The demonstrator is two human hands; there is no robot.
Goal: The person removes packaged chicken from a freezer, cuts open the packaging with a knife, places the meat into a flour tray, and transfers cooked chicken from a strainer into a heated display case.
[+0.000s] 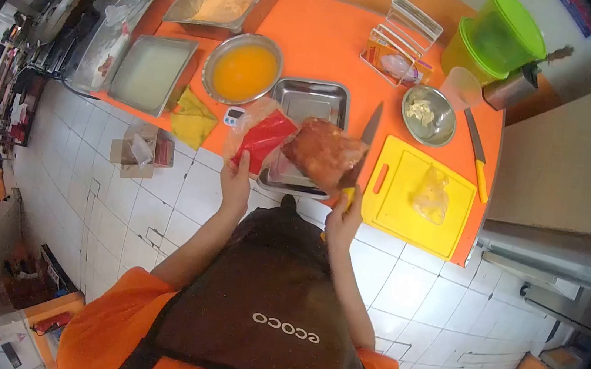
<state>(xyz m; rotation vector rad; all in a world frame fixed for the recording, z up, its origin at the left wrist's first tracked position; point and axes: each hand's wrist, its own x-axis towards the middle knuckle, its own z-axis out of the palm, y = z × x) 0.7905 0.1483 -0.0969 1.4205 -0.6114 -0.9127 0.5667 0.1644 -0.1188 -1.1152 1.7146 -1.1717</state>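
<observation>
My left hand [238, 181] is closed on a red and clear plastic bag [266, 138] at the front of the orange table. Just right of the bag, a reddish-brown slab of meat [322, 151] is over a rectangular metal tray [313, 91]; I cannot tell whether it touches the tray. My right hand [343, 217] grips a kitchen knife [371, 129] by its yellow handle, the blade pointing away from me beside the meat. To the right of that hand lies a yellow cutting board [391, 208] with a crumpled clear plastic bag [431, 196] on it.
Left of the tray stand a bowl of orange liquid [245, 72], a pan of whitish liquid [152, 74] and a yellow cloth [193, 120]. On the right are a metal bowl with pale pieces [428, 116], another yellow-handled knife [480, 156], a white rack [402, 40] and green containers [508, 33].
</observation>
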